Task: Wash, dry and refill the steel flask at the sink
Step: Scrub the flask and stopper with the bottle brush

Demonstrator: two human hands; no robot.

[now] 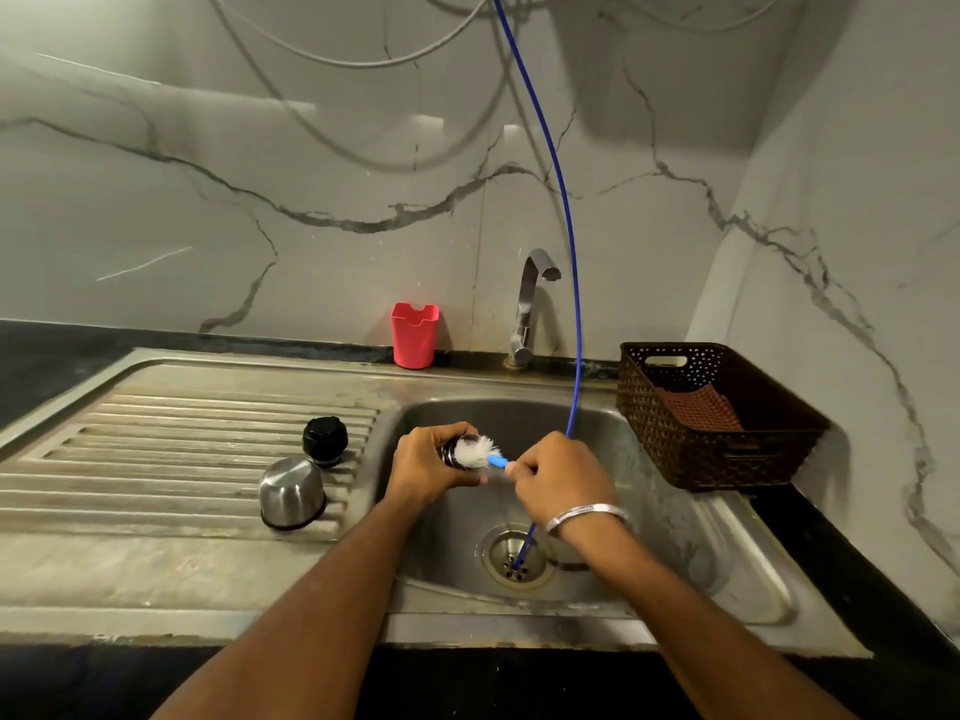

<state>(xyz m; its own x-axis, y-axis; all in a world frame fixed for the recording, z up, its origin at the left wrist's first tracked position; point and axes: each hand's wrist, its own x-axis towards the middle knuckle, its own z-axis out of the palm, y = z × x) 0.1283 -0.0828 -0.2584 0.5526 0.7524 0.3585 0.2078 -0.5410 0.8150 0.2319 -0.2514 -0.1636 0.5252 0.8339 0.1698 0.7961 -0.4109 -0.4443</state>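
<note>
My left hand (431, 462) grips the steel flask (451, 452) over the sink basin (613, 444); only its dark mouth end shows past my fingers. My right hand (558, 478) pinches the blue handle of a bottle brush (480, 452), whose white bristles sit at the flask's mouth. The flask's steel cup (291, 492) lies upside down on the drainboard (156, 459), with the black stopper (325, 440) just behind it.
The tap (530, 304) stands behind the basin, no water visibly running. A thin blue hose (574, 283) hangs from above into the drain (517, 558). A red plastic holder (414, 335) sits by the wall. A brown basket (717, 413) with a cloth sits at the right.
</note>
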